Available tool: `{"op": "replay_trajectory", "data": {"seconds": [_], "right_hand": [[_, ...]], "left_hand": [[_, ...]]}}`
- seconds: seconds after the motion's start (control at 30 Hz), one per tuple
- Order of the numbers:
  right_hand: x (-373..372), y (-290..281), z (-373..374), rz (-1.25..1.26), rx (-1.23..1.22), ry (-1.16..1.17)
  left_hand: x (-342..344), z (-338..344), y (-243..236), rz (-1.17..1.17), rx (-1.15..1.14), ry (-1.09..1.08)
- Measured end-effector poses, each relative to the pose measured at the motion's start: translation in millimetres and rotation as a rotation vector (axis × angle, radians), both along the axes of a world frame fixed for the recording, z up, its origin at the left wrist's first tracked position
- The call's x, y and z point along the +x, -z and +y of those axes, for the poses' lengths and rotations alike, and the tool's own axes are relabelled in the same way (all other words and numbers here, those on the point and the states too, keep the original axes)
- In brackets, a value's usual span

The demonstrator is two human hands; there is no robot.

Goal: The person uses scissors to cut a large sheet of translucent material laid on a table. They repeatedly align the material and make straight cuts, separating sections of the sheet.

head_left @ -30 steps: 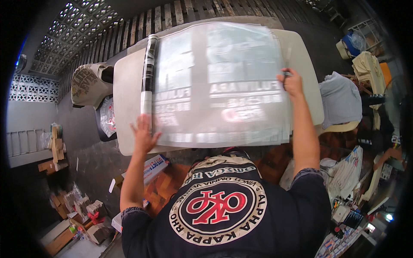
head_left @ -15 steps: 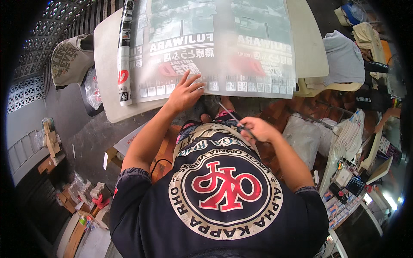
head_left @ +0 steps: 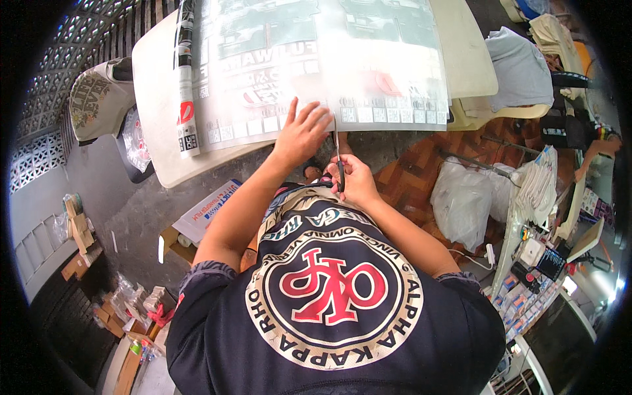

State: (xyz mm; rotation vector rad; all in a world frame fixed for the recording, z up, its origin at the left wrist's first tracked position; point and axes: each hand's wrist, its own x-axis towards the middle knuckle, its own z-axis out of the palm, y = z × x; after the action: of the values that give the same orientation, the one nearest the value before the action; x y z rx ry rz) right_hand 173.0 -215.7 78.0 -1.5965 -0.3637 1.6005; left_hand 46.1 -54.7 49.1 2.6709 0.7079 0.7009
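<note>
The film sheet (head_left: 395,102) lies spread over the counter (head_left: 155,145), its left side wound into a roll (head_left: 186,92) and its near edge reaching past the counter's rim on the right. Printed panels stand either side of a pale strip (head_left: 328,62), partly washed out by glare.

My right hand (head_left: 357,179) is closed about the handles of the scissors (head_left: 340,170). The blades point away from me, with the tip at the sheet's near edge, in line with the strip. Whether the blades are parted, or have entered the film, I cannot tell.

My left hand (head_left: 302,135) is open, fingers spread, and grips nothing. It lies palm down over the near edge, just left of the blades; how firmly it bears on the film cannot be told.

Judgement on method: this looks like a cut being lined up along the strip. I should keep the edge flat and lightly taut with the left fingers, hold them clear of the blade line, and steer by the panel borders rather than through the glare. The roll should not be dragged askew.

Pose: my left forearm (head_left: 247,197) slants inward and forward; my right elbow is bent outward, bringing the wrist in close before my body.
</note>
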Motion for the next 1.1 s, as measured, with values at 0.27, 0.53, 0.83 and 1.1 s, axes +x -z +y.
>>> {"op": "replay_trajectory", "data": {"seconds": [0.27,0.53,0.83,1.1], "right_hand": [[44.2,2.7,116.0,-0.083,0.095,-0.002],[101.2,27.0,279.1,-0.218,0.139,-0.004],[165.6,46.4,477.6,-0.411,0.189,-0.047],[172.9,4.0,524.7,-0.836,0.288,-0.126]], "left_hand": [[-6.8,6.0,-17.6,-0.047,-0.036,0.016],[-6.7,9.9,-45.3,-0.077,-0.104,-0.015],[-8.9,2.9,-69.7,-0.056,-0.310,-0.070],[-1.5,4.5,-75.0,-0.115,-0.326,-0.196]]}}
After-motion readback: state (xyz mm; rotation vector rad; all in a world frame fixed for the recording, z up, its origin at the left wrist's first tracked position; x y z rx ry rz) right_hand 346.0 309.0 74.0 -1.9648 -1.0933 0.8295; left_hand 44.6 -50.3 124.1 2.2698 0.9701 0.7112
